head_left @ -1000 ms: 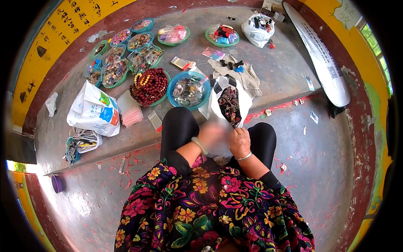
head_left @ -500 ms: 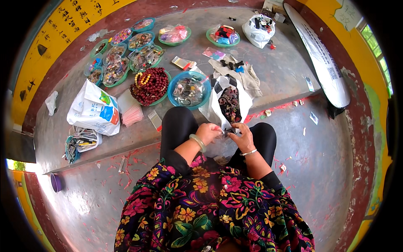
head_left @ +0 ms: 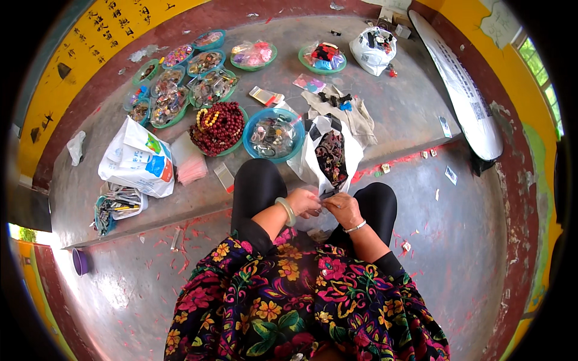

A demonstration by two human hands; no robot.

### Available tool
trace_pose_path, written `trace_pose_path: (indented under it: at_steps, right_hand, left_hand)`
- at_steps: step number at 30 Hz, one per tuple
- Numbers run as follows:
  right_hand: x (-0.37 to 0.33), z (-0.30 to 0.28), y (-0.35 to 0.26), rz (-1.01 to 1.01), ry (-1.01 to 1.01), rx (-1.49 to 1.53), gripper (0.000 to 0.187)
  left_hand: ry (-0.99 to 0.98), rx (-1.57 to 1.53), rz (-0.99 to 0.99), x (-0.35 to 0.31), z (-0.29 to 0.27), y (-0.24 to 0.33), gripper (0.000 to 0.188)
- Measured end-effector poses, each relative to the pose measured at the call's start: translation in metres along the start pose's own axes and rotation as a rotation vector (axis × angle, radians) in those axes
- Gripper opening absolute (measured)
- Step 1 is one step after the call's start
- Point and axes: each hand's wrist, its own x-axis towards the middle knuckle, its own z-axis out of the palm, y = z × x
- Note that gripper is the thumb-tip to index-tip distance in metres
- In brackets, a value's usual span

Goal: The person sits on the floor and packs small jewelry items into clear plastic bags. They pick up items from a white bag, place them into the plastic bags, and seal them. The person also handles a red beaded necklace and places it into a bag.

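Observation:
My left hand (head_left: 303,203), with a pale bangle at the wrist, is closed in front of my knees. My right hand (head_left: 343,209), wearing a thin silver bangle, pinches close beside it. Between the fingertips a small dark piece (head_left: 327,195) shows in part; its kind is too small to make out. Some clear plastic (head_left: 310,224) appears below the hands, partly hidden by them. Just beyond my fingers stands an open white plastic bag (head_left: 309,157), filled with dark, multicoloured small accessories (head_left: 331,157).
Left of the white bag sit a blue basin (head_left: 245,143) of packaged trinkets and a heap of dark red beads (head_left: 218,129). Several more basins line the raised ledge. A printed white bag (head_left: 129,157) and a pen tub (head_left: 143,207) stand at left; beige cloth (head_left: 359,123) lies beyond.
My hands have come closer together, and the right one has turned inward over the small dark piece. The whole view has shifted slightly.

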Motion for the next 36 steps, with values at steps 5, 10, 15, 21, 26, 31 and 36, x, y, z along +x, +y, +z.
trace_pose_path:
  at_steps: [5,10,15,21,26,31,36]
  right_hand:
    - [-0.001,0.002,-0.002,-0.019,-0.039,-0.027,0.008]
    - [0.000,0.002,-0.007,-0.032,-0.073,-0.043,0.006]
    - [-0.004,0.005,0.003,0.069,-0.082,0.052,0.008]
    - [-0.011,0.008,0.002,0.095,-0.326,0.034,0.009]
    - [-0.008,0.007,-0.001,-0.013,-0.280,-0.085,0.008]
    - [-0.013,0.010,-0.003,0.132,-0.261,-0.046,0.009]
    - [-0.012,0.009,-0.002,0.041,-0.270,-0.118,0.010]
  left_hand:
    - [0.102,0.389,0.053,-0.009,0.005,0.012,0.018]
    - [0.010,0.516,0.015,-0.011,0.001,0.014,0.015]
    - [-0.030,0.372,-0.018,-0.010,-0.004,0.013,0.015]
    - [0.030,0.897,0.043,-0.011,0.009,0.010,0.007]
    - [0.073,0.730,0.028,-0.001,0.006,0.000,0.006]
    - [0.143,0.677,0.030,-0.007,0.010,0.001,0.007]
    - [0.009,0.835,0.037,-0.008,0.011,0.000,0.010]
